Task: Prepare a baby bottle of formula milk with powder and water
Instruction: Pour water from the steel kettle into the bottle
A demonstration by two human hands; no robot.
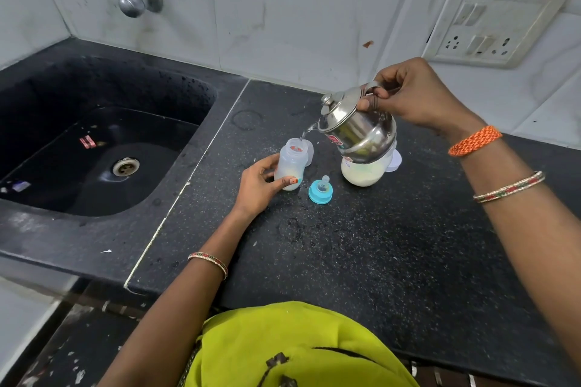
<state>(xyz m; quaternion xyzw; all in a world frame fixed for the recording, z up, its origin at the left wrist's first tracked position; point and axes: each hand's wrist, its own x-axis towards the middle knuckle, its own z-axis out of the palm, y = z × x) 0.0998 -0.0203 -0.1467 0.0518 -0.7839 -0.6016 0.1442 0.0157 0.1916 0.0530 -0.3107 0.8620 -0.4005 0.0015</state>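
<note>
Black speckled worktop (361, 261): left hand (261, 187) grips the translucent plastic baby bottle (290, 165), steadying it while right hand (415, 94), closed on the handle, tilts the steel kettle (358, 129) to pour.

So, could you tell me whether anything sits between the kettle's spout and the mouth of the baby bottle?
Nothing visible does. The bottle stands open, its teat cap off on the counter beside it, and water from the steel kettle in the right hand streams straight into its mouth. The left hand steadies the bottle lower down.
</note>
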